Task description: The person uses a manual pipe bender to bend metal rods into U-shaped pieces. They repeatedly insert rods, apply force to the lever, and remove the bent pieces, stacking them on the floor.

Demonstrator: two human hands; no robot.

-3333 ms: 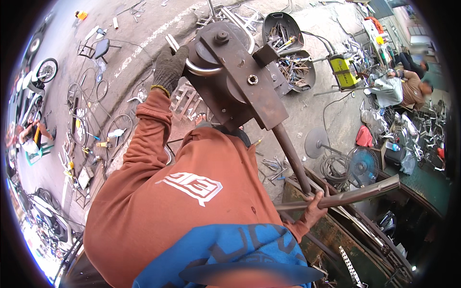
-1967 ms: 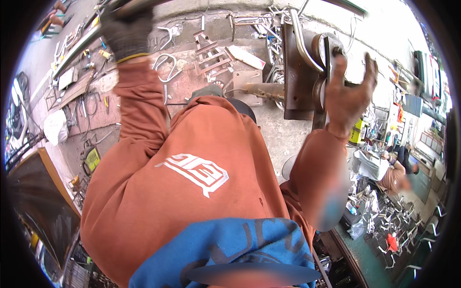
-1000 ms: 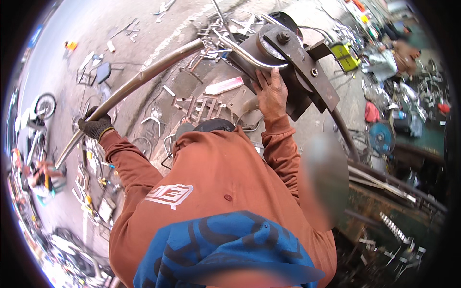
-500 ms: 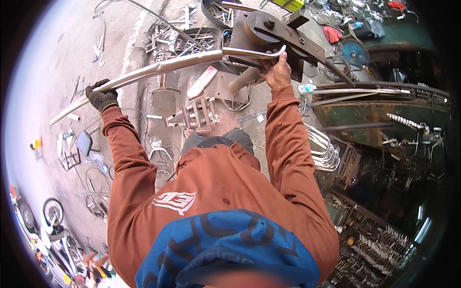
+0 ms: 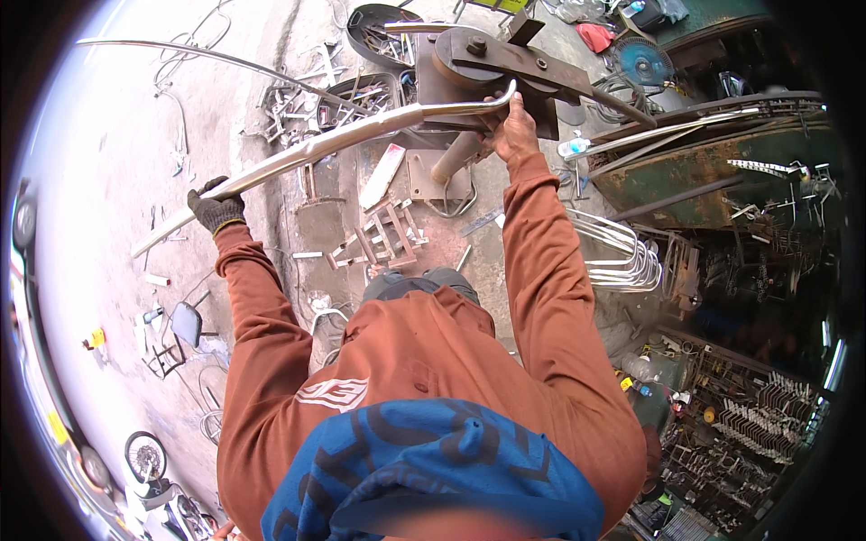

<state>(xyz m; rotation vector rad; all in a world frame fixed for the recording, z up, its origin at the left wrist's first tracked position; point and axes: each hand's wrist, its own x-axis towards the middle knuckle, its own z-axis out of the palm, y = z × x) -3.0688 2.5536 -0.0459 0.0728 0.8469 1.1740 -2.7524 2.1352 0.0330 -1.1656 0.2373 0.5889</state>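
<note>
A long shiny metal pipe (image 5: 334,142) slants across in front of me, its narrower, upward-curved end at the right. My left hand (image 5: 216,206), in a dark knit glove, is closed around the pipe near its left end. At the curved end my bare right hand (image 5: 512,133) grips the pipe, thumb upright against the bend and fingers partly hidden behind. That end lies against or just beside a rusty pipe bender (image 5: 465,56) with a round die, a bolted flat arm and a post below. Whether the pipe touches the die cannot be made out.
Black bins of metal scraps (image 5: 383,36) stand beyond the pipe. A small welded steel frame (image 5: 383,236) lies near my feet. To the right are a water bottle (image 5: 574,147), bent white tubes (image 5: 622,261) and a rusty bench (image 5: 713,149). A motorcycle (image 5: 149,469) is at lower left.
The view has shifted, and a vehicle now shows at the left edge. My left hand and its pipe end appear farther right and lower. Both hands keep their grip.
</note>
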